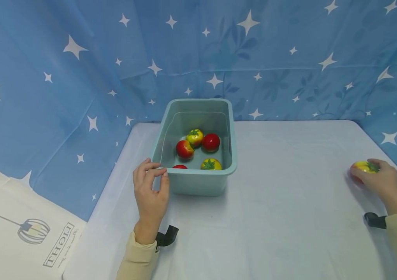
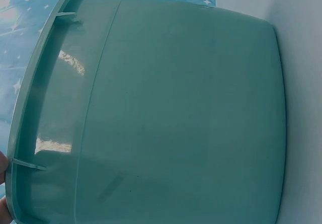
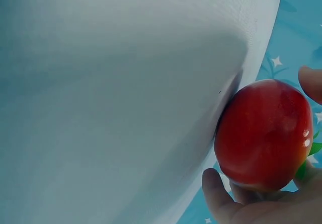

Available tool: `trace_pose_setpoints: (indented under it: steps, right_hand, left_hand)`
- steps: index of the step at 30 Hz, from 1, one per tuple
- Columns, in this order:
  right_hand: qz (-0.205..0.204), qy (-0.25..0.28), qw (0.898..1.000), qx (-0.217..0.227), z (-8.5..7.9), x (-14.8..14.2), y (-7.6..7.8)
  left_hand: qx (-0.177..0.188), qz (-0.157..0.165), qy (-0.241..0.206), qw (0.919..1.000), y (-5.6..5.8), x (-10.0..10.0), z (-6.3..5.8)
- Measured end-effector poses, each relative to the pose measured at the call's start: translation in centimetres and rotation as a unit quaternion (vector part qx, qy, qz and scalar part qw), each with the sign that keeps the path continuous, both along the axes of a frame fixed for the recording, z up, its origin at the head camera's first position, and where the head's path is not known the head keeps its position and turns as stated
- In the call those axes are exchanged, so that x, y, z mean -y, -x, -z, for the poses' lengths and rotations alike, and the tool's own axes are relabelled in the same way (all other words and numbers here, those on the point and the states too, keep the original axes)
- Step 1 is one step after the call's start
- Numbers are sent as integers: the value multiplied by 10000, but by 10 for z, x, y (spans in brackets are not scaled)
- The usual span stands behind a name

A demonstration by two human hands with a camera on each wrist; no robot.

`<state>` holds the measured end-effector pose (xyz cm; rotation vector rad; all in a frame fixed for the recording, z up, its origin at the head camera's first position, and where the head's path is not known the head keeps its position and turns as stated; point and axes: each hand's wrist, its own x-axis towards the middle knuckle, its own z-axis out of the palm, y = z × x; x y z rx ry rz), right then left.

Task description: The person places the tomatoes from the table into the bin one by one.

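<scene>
A blue-green plastic bin stands on the table, left of the middle. My left hand is at its near left corner, thumb and fingertips pinching the rim; the left wrist view shows the bin's outer wall and only bits of the fingers at the edge. Far to the right, my right hand curls round a red-and-yellow tomato with green leaves on top. In the right wrist view the tomato sits against the tabletop between thumb and fingers.
Inside the bin lie several more tomatoes, among them a plain red one and a yellow one. The white-covered table meets a blue star-patterned curtain at the back. A cream printed cloth hangs at the left.
</scene>
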<state>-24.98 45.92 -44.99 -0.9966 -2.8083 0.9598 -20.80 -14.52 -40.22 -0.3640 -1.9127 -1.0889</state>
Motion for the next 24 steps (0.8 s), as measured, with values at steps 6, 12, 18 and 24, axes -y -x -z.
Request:
trace_pose_setpoints:
  steps: [6, 12, 18, 24]
  right_hand:
    - [-223, -40, 9997, 110, 8, -3, -1]
    - [-374, -152, 9991, 107, 6, 2, -4]
    - [-269, -55, 9996, 34, -1, 9, -4]
    - [-426, -22, 9987, -286, -11, 17, -2]
  left_hand:
    - [-29, 8, 11, 10000, 0, 0, 0]
    - [-49, 16, 4, 10000, 0, 0, 0]
    - [-22, 31, -21, 10000, 0, 1, 0]
    - [31, 39, -38, 10000, 0, 1, 0]
